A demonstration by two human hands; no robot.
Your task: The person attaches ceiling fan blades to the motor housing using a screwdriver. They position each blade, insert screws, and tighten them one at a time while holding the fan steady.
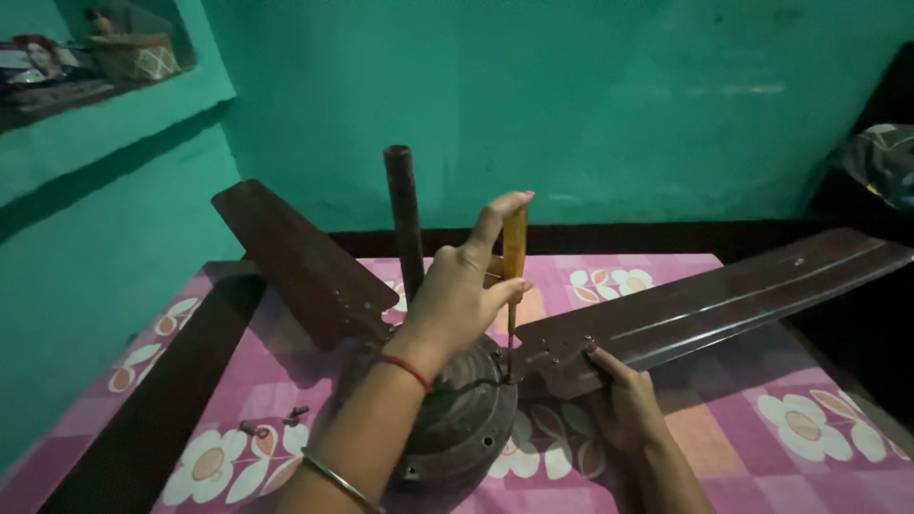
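Open air above the pink floral cloth [819,428] at near right. Hemmed in around the fan motor [457,419]: upright rod [404,219] just behind, dark blade [305,262] rising at left, long blade [724,305] stretching right, third blade [162,390] along the left edge. Loose screws [271,425] near the motor's left. Green wall [571,105] close behind.
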